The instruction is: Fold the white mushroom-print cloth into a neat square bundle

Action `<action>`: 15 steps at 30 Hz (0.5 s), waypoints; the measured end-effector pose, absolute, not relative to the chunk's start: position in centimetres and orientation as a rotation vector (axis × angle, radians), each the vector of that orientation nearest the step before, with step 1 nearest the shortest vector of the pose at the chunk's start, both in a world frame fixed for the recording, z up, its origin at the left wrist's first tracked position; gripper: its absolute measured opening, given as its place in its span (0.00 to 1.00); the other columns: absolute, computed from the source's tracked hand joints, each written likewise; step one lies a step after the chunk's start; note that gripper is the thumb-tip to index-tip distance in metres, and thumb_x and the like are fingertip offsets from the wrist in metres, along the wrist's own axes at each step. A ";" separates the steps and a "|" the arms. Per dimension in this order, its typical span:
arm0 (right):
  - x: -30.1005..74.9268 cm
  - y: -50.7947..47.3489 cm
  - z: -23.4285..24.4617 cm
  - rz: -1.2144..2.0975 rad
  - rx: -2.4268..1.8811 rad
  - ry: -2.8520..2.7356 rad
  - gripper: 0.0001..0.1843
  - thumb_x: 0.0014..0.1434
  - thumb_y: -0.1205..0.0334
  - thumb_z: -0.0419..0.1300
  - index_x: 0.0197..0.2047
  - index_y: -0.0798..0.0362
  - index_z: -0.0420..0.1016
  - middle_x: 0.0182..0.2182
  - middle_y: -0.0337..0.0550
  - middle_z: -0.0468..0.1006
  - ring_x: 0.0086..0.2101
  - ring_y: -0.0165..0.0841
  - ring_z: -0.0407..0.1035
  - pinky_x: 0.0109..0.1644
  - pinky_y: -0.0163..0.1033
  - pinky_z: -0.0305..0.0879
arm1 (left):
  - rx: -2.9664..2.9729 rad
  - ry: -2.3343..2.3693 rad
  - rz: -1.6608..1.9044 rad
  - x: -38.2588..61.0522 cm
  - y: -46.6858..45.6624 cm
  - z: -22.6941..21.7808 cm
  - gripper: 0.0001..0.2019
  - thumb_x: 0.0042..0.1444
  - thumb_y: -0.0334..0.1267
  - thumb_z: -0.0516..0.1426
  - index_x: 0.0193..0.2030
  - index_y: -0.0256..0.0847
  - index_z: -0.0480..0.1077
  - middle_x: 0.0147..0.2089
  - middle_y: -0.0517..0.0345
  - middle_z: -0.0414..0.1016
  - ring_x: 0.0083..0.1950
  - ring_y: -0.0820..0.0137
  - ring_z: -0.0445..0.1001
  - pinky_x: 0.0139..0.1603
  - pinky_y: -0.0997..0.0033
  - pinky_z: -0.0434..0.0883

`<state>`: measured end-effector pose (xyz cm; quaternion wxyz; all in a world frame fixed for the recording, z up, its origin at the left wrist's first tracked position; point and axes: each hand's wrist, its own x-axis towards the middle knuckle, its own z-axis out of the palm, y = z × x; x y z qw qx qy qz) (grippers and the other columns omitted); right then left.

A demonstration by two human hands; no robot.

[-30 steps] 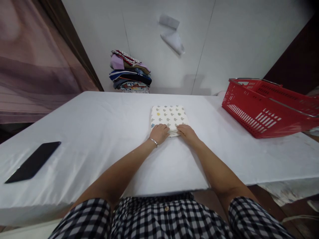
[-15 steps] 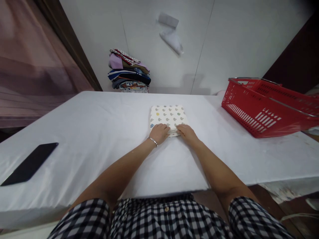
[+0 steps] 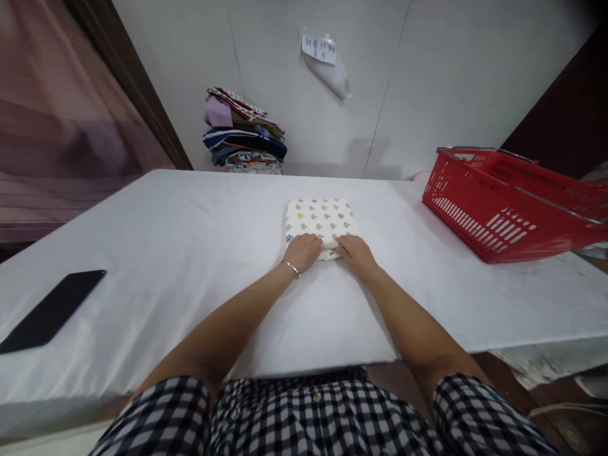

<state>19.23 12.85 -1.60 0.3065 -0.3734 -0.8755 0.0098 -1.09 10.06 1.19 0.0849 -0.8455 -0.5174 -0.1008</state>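
Observation:
A folded cream cloth (image 3: pixel 323 218) with rows of small grey prints and a few coloured ones lies flat on the white-covered table (image 3: pixel 199 240). My left hand (image 3: pixel 304 250) grips its near left corner, fingers curled over the top; a silver bracelet circles that wrist. At the near right corner my right hand (image 3: pixel 356 252) holds the same edge, fingertips on top and thumb toward the front. Between the hands the stacked layers of the near edge show. The undersides of both hands are hidden.
A red plastic basket (image 3: pixel 475 215) with metal handles stands at the right. A dark flat tablet-like object (image 3: pixel 50 310) lies at the left. Behind the table's far edge rises a pile of folded clothes (image 3: pixel 244 136). A paper note (image 3: pixel 319 49) hangs on the wall.
Both hands stay on the cloth's near edge with barely any shift. A little more of the lower layer shows between them. The camera view has tilted slightly.

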 end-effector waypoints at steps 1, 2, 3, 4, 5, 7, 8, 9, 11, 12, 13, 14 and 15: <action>19.3 12.8 -1.6 0.022 -0.994 -2.311 0.13 0.65 0.59 0.48 0.48 0.52 0.69 0.44 0.48 0.75 0.45 0.39 0.67 0.50 0.46 0.61 | -2.538 -1.522 -0.322 -1.3 10.0 1.0 0.11 0.62 0.41 0.49 0.44 0.39 0.68 0.43 0.51 0.72 0.45 0.63 0.68 0.43 0.63 0.63; 19.3 12.8 -1.6 0.024 -0.992 -2.311 0.13 0.65 0.59 0.48 0.48 0.52 0.69 0.44 0.49 0.75 0.45 0.39 0.67 0.50 0.46 0.61 | -2.559 -1.493 -0.348 -1.5 9.9 0.9 0.12 0.61 0.43 0.50 0.46 0.40 0.68 0.44 0.51 0.71 0.46 0.62 0.68 0.44 0.63 0.63; 19.3 12.7 -1.5 0.028 -0.984 -2.314 0.13 0.65 0.59 0.48 0.48 0.52 0.69 0.44 0.49 0.75 0.45 0.39 0.67 0.50 0.46 0.61 | -2.579 -1.464 -0.373 -1.7 9.9 0.7 0.13 0.60 0.44 0.51 0.47 0.41 0.67 0.46 0.51 0.71 0.47 0.62 0.67 0.45 0.62 0.62; 19.4 12.6 -1.5 0.035 -0.972 -2.320 0.13 0.65 0.59 0.47 0.47 0.52 0.69 0.44 0.48 0.75 0.45 0.39 0.67 0.50 0.46 0.61 | -2.593 -1.443 -0.395 -1.8 9.8 0.7 0.14 0.59 0.45 0.52 0.48 0.42 0.67 0.47 0.52 0.71 0.48 0.62 0.67 0.45 0.62 0.62; 19.4 12.5 -1.4 0.041 -0.961 -2.326 0.13 0.65 0.59 0.47 0.47 0.52 0.69 0.44 0.48 0.75 0.45 0.39 0.66 0.51 0.46 0.61 | -2.598 -1.438 -0.412 -2.0 9.8 0.6 0.14 0.60 0.45 0.52 0.49 0.42 0.66 0.47 0.52 0.70 0.48 0.62 0.67 0.46 0.62 0.62; 19.5 12.4 -1.3 0.038 -0.956 -2.331 0.13 0.65 0.59 0.46 0.47 0.51 0.69 0.44 0.48 0.75 0.46 0.39 0.66 0.51 0.46 0.60 | -2.586 -1.478 -0.423 -2.1 9.8 0.7 0.12 0.61 0.42 0.50 0.47 0.42 0.67 0.46 0.52 0.71 0.47 0.63 0.67 0.45 0.62 0.63; 19.5 12.4 -1.3 0.032 -0.961 -2.333 0.14 0.65 0.58 0.46 0.47 0.51 0.69 0.44 0.48 0.75 0.46 0.40 0.66 0.51 0.46 0.60 | -2.573 -1.509 -0.421 -2.1 9.8 0.8 0.11 0.62 0.41 0.50 0.46 0.42 0.68 0.45 0.52 0.71 0.46 0.64 0.67 0.44 0.62 0.63; 19.5 12.4 -1.3 0.031 -0.967 -2.341 0.14 0.65 0.58 0.46 0.47 0.51 0.69 0.44 0.48 0.75 0.46 0.40 0.66 0.51 0.47 0.60 | -2.563 -1.532 -0.414 -2.1 9.8 0.9 0.11 0.62 0.40 0.49 0.45 0.42 0.68 0.44 0.53 0.71 0.46 0.64 0.68 0.44 0.63 0.63; 19.5 12.5 -1.4 0.044 -0.972 -2.375 0.14 0.66 0.57 0.46 0.46 0.51 0.70 0.42 0.48 0.75 0.45 0.40 0.66 0.50 0.47 0.60 | -2.560 -1.541 -0.389 -2.0 9.7 1.1 0.10 0.62 0.40 0.49 0.42 0.42 0.69 0.43 0.52 0.72 0.45 0.64 0.68 0.44 0.62 0.63; 19.5 12.6 -1.4 0.056 -0.969 -2.394 0.15 0.66 0.57 0.46 0.46 0.51 0.70 0.42 0.48 0.75 0.44 0.40 0.67 0.50 0.46 0.61 | -2.562 -1.531 -0.381 -2.0 9.7 1.1 0.10 0.62 0.39 0.49 0.42 0.41 0.69 0.42 0.52 0.72 0.45 0.63 0.68 0.44 0.62 0.63; 19.6 12.6 -1.4 0.068 -0.963 -2.408 0.15 0.66 0.56 0.46 0.45 0.51 0.70 0.41 0.47 0.76 0.44 0.39 0.67 0.50 0.46 0.61 | -2.567 -1.515 -0.382 -2.0 9.6 1.0 0.09 0.62 0.39 0.49 0.41 0.41 0.69 0.42 0.52 0.72 0.45 0.63 0.68 0.44 0.62 0.63; 19.6 12.6 -1.4 0.076 -0.956 -2.415 0.15 0.66 0.56 0.46 0.45 0.51 0.70 0.42 0.47 0.75 0.44 0.39 0.67 0.50 0.46 0.60 | -2.576 -1.493 -0.393 -2.0 9.5 0.9 0.09 0.62 0.39 0.50 0.41 0.41 0.69 0.42 0.51 0.72 0.45 0.63 0.67 0.44 0.62 0.62; 19.6 12.6 -1.4 0.078 -0.951 -2.412 0.15 0.66 0.56 0.45 0.46 0.51 0.70 0.43 0.47 0.75 0.45 0.39 0.66 0.51 0.46 0.60 | -2.585 -1.468 -0.413 -2.2 9.5 0.7 0.10 0.61 0.41 0.51 0.42 0.40 0.69 0.43 0.51 0.71 0.46 0.63 0.67 0.45 0.62 0.62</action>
